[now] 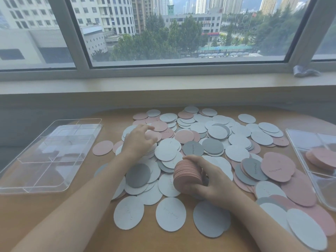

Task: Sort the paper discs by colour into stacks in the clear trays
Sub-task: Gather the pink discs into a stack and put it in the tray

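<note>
My right hand (pixel 209 180) clamped the pink stack (pixel 187 174); my left hand (pixel 140 140), fingers loose, reached for a thin, light, slippery pink disc (pixel 154 136), best lifted by its edge.

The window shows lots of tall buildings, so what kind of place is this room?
Probably a room high up in a city building. The window looks down on treetops and towers, and a wooden table stands under the sill.

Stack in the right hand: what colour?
Pink. The stack of discs gripped by the right hand shows only in the head view.
</note>
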Demonstrator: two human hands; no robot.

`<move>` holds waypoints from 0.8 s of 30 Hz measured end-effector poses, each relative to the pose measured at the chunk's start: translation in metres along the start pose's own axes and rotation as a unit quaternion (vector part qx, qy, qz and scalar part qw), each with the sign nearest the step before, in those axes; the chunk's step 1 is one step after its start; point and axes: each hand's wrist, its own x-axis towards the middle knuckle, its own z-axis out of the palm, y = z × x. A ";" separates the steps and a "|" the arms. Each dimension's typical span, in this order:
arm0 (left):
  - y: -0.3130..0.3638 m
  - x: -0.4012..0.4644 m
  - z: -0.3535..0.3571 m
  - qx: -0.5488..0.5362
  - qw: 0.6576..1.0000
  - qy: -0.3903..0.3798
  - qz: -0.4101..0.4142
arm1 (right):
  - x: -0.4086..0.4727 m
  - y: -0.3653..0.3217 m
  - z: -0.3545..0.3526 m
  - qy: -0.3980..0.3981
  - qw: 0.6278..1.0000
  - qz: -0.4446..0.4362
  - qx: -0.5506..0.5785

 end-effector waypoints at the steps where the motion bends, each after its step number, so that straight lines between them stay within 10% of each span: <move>1: 0.001 0.005 0.003 0.044 0.999 -0.011 -0.001 | 0.000 0.000 0.000 0.000 1.000 0.000 -0.001; 10: 0.011 0.006 0.001 0.120 0.991 0.050 0.037 | 0.000 0.001 -0.003 0.007 0.999 0.029 0.012; 14: 0.017 -0.024 -0.015 -0.050 0.981 0.148 0.114 | 0.000 0.001 -0.003 0.008 0.999 0.028 0.013; 24: 0.025 -0.101 0.018 -0.260 0.957 -0.051 0.118 | 0.002 -0.001 -0.002 0.042 0.999 0.018 0.025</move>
